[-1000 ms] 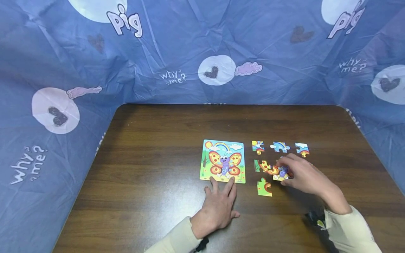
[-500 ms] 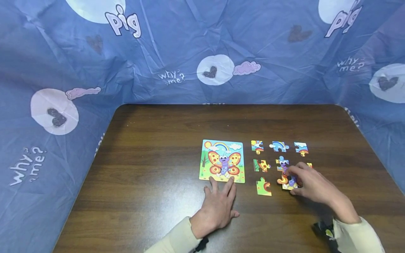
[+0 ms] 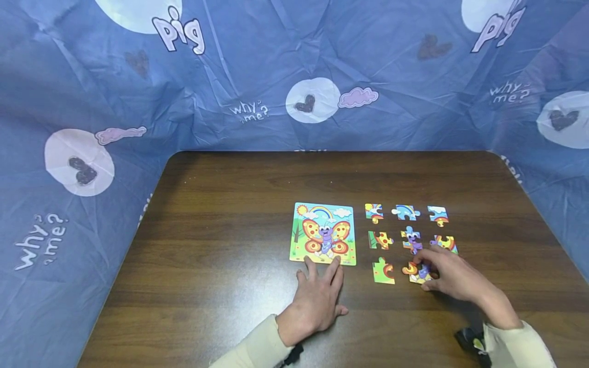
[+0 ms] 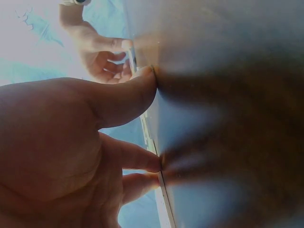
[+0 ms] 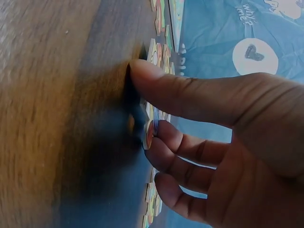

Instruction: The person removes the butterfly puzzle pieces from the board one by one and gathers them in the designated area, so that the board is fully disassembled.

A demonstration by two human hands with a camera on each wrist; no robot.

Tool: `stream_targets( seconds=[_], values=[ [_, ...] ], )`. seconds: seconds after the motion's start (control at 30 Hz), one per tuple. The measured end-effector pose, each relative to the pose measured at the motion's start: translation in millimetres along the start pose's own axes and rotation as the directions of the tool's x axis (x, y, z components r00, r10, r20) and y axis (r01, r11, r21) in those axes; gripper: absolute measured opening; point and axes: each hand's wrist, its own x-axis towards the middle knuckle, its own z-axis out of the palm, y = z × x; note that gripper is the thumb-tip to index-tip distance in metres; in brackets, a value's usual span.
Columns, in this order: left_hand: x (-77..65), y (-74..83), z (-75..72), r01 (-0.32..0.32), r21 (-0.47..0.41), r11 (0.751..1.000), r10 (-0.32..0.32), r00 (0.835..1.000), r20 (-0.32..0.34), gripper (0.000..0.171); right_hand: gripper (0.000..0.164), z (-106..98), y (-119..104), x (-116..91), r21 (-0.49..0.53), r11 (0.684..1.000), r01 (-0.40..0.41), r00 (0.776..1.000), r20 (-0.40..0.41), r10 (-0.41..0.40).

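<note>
In the head view my right hand (image 3: 455,276) pinches a jigsaw piece (image 3: 415,276) with an orange wing and purple body, between thumb and fingers. The right wrist view shows that piece's edge (image 5: 149,135) low over the table, thumb on one side, fingertips on the other. Just above it sits the purple face piece (image 3: 411,239); a green corner piece (image 3: 383,272) lies to its left. My left hand (image 3: 315,299) is spread flat, two fingertips on the lower edge of the square butterfly picture board (image 3: 300,250). In the left wrist view its thumb (image 4: 137,90) touches the tabletop.
Further jigsaw pieces lie in rows right of the board: a sun piece (image 3: 375,212), a rainbow piece (image 3: 406,212), a cloud piece (image 3: 437,215), a tree piece (image 3: 380,239) and a wing piece (image 3: 445,244). A blue printed cloth (image 3: 257,66) hangs around the brown table (image 3: 207,230).
My right hand has moved right and towards me with the jigsaw piece, uncovering the purple face piece and the wing piece. The left hand stays on the board's edge.
</note>
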Motion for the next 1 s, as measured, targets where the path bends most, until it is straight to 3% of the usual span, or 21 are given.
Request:
stream_targets(
  seconds=[0.47,1.0],
  values=[
    [0.2,-0.4,0.6,0.001,-0.02,1.0,-0.001,1.0,0.003,0.084,0.049,4.8,6.3,1.5,0.004,0.999,0.048,0.999,0.009,-0.048],
    [-0.5,0.4,-1.0,0.003,-0.014,1.0,-0.003,1.0,-0.005,0.084,0.047,5.3,8.0,0.4,0.038,0.999,0.018,1.0,0.019,-0.018]
  ],
)
